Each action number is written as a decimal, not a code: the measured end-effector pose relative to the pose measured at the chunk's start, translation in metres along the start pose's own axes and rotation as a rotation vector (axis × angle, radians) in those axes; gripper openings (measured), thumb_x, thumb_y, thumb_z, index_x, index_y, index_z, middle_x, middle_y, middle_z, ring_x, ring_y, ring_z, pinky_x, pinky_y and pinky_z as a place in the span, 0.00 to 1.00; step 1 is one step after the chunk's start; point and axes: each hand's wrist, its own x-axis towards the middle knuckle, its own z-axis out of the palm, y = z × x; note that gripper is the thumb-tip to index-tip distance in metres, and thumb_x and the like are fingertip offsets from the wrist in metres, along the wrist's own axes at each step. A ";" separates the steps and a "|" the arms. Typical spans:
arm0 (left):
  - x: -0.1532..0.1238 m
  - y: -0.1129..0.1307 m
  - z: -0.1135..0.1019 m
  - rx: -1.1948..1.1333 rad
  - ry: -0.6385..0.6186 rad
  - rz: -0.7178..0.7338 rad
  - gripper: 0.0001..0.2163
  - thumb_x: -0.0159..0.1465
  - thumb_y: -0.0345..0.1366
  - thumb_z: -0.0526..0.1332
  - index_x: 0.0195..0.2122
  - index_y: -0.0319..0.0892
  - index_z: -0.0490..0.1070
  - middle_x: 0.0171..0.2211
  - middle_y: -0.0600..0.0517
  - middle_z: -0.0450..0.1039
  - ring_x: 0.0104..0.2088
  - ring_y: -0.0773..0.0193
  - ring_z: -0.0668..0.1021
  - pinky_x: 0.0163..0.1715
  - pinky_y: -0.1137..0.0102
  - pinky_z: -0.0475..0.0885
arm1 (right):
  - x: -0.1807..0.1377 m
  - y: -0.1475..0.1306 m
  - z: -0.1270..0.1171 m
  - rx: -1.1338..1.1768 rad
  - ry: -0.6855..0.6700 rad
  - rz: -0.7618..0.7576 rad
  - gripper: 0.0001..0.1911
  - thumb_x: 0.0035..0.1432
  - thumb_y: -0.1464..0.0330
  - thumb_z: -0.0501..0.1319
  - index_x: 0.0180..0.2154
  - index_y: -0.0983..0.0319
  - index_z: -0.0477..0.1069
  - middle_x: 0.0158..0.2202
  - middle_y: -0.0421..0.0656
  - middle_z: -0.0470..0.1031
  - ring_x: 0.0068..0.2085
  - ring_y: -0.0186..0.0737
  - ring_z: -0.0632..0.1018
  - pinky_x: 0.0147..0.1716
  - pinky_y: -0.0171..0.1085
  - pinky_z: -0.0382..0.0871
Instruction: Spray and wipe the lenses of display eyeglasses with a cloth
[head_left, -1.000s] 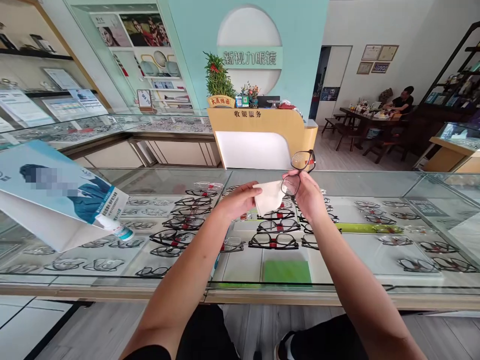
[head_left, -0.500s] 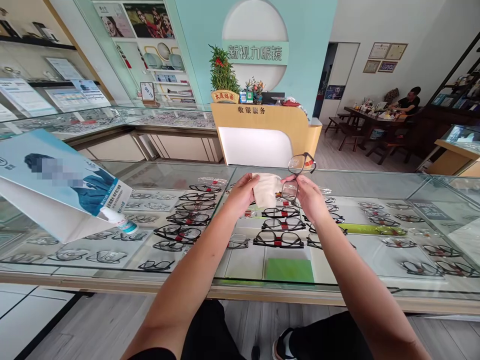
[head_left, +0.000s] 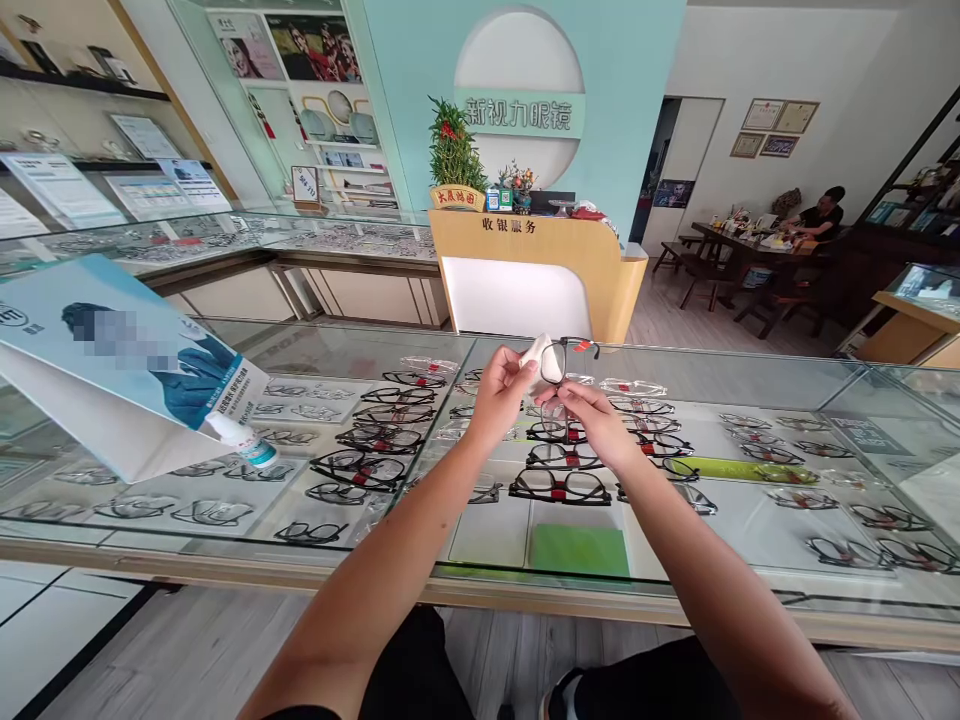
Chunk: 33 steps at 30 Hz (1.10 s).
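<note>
Here, in the head view, the left hand [head_left: 501,392] pinches a small white cleaning cloth [head_left: 531,352] between thumb and fingertips, folded over one lens of a pair of black-framed glasses [head_left: 556,362]. The right hand [head_left: 596,425], just below, holds the glasses' lower part in closed fingertips. Both forearms stretch forward, with the hands above a glass-topped display counter [head_left: 750,375] filled with rows of spectacles.

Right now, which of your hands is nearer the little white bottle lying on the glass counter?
Left. The left hand, holding a cloth, is right of the white bottle; the right hand, pinching the black glasses, is farther right.
</note>
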 end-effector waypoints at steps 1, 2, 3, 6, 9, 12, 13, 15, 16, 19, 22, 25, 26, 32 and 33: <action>-0.002 0.001 0.002 0.007 -0.016 0.019 0.29 0.64 0.63 0.76 0.34 0.47 0.62 0.29 0.58 0.68 0.28 0.68 0.66 0.31 0.69 0.65 | 0.000 0.000 0.000 -0.009 -0.001 -0.001 0.22 0.68 0.43 0.70 0.37 0.54 0.86 0.44 0.43 0.87 0.46 0.47 0.79 0.46 0.43 0.69; -0.003 0.003 0.004 0.006 -0.036 0.029 0.29 0.64 0.63 0.76 0.34 0.47 0.63 0.32 0.56 0.73 0.28 0.68 0.68 0.31 0.69 0.66 | 0.000 0.000 0.001 -0.018 -0.004 -0.003 0.22 0.68 0.43 0.70 0.37 0.54 0.86 0.43 0.42 0.87 0.46 0.47 0.78 0.46 0.43 0.70; -0.005 0.003 0.005 0.001 -0.058 0.027 0.29 0.64 0.63 0.76 0.34 0.47 0.63 0.36 0.54 0.77 0.28 0.68 0.69 0.32 0.68 0.68 | 0.000 -0.001 0.001 -0.027 -0.008 -0.009 0.22 0.68 0.43 0.70 0.36 0.54 0.85 0.42 0.42 0.86 0.46 0.47 0.78 0.47 0.43 0.70; -0.010 0.004 0.009 0.001 -0.110 0.001 0.27 0.65 0.63 0.75 0.36 0.47 0.66 0.52 0.47 0.84 0.29 0.68 0.73 0.31 0.66 0.70 | 0.000 -0.002 0.001 -0.045 -0.011 -0.029 0.21 0.68 0.45 0.70 0.35 0.54 0.85 0.39 0.41 0.84 0.43 0.46 0.76 0.47 0.43 0.70; -0.011 0.006 0.010 0.030 -0.099 0.033 0.24 0.67 0.62 0.73 0.36 0.46 0.73 0.59 0.43 0.83 0.35 0.63 0.77 0.34 0.64 0.74 | 0.000 -0.003 0.001 -0.052 -0.011 -0.035 0.21 0.69 0.45 0.70 0.35 0.54 0.85 0.38 0.41 0.83 0.42 0.46 0.75 0.46 0.42 0.69; -0.010 0.007 0.009 0.057 -0.028 0.081 0.23 0.68 0.63 0.72 0.35 0.45 0.78 0.58 0.42 0.83 0.43 0.57 0.82 0.40 0.62 0.77 | 0.001 -0.002 -0.001 -0.070 -0.041 -0.028 0.22 0.70 0.44 0.68 0.37 0.54 0.86 0.41 0.42 0.85 0.45 0.47 0.77 0.47 0.43 0.70; -0.009 0.007 0.009 0.051 -0.017 0.077 0.23 0.67 0.62 0.73 0.35 0.45 0.79 0.58 0.42 0.83 0.42 0.59 0.82 0.40 0.62 0.77 | 0.001 -0.001 -0.002 -0.076 -0.052 -0.024 0.22 0.70 0.44 0.68 0.37 0.54 0.86 0.41 0.42 0.85 0.46 0.47 0.77 0.47 0.43 0.70; -0.008 0.006 0.009 -0.003 -0.039 0.041 0.23 0.64 0.60 0.77 0.38 0.45 0.77 0.56 0.44 0.83 0.32 0.66 0.79 0.34 0.64 0.75 | 0.002 -0.002 -0.002 -0.080 -0.073 -0.023 0.24 0.70 0.42 0.68 0.38 0.54 0.87 0.42 0.42 0.85 0.46 0.47 0.78 0.47 0.43 0.70; -0.007 0.006 0.008 -0.041 -0.062 0.016 0.24 0.62 0.59 0.78 0.40 0.46 0.76 0.54 0.46 0.84 0.27 0.70 0.76 0.30 0.65 0.73 | 0.002 -0.003 -0.003 -0.079 -0.083 -0.025 0.24 0.70 0.42 0.68 0.38 0.54 0.87 0.41 0.42 0.85 0.46 0.47 0.78 0.47 0.43 0.71; -0.004 0.004 0.008 -0.137 -0.090 -0.032 0.29 0.58 0.57 0.83 0.45 0.47 0.70 0.46 0.51 0.84 0.23 0.72 0.73 0.27 0.67 0.70 | 0.001 -0.007 -0.004 -0.083 -0.120 -0.040 0.25 0.70 0.41 0.68 0.38 0.54 0.87 0.41 0.42 0.85 0.45 0.48 0.77 0.47 0.43 0.69; -0.001 0.005 0.006 -0.199 -0.110 -0.074 0.33 0.53 0.57 0.86 0.48 0.47 0.70 0.43 0.53 0.85 0.24 0.70 0.76 0.27 0.67 0.70 | 0.000 -0.011 -0.005 -0.098 -0.148 -0.056 0.26 0.71 0.41 0.67 0.38 0.54 0.87 0.40 0.42 0.84 0.43 0.47 0.75 0.46 0.43 0.67; 0.001 0.006 0.003 -0.240 -0.236 -0.146 0.30 0.56 0.58 0.84 0.46 0.46 0.73 0.32 0.56 0.80 0.21 0.70 0.74 0.26 0.67 0.68 | -0.001 -0.012 -0.007 -0.077 -0.173 -0.049 0.24 0.72 0.42 0.67 0.40 0.54 0.87 0.41 0.42 0.85 0.45 0.48 0.76 0.48 0.44 0.68; 0.002 0.006 0.002 -0.244 -0.282 -0.163 0.29 0.57 0.58 0.83 0.45 0.45 0.74 0.28 0.57 0.78 0.20 0.69 0.73 0.26 0.67 0.68 | -0.001 -0.011 -0.008 -0.058 -0.183 -0.041 0.24 0.72 0.43 0.67 0.40 0.54 0.87 0.42 0.43 0.85 0.46 0.49 0.77 0.49 0.44 0.68; 0.001 0.004 -0.005 -0.260 -0.477 -0.229 0.27 0.62 0.60 0.80 0.39 0.43 0.73 0.20 0.56 0.74 0.19 0.67 0.72 0.25 0.67 0.67 | -0.001 -0.006 -0.011 0.086 -0.257 0.030 0.21 0.71 0.46 0.70 0.39 0.56 0.86 0.41 0.44 0.85 0.46 0.49 0.81 0.49 0.45 0.72; 0.001 0.003 -0.006 -0.268 -0.505 -0.245 0.27 0.62 0.60 0.80 0.39 0.44 0.73 0.21 0.56 0.74 0.19 0.66 0.72 0.25 0.66 0.68 | -0.002 -0.006 -0.011 0.118 -0.264 0.046 0.20 0.70 0.47 0.71 0.39 0.56 0.87 0.40 0.44 0.85 0.45 0.49 0.81 0.49 0.45 0.72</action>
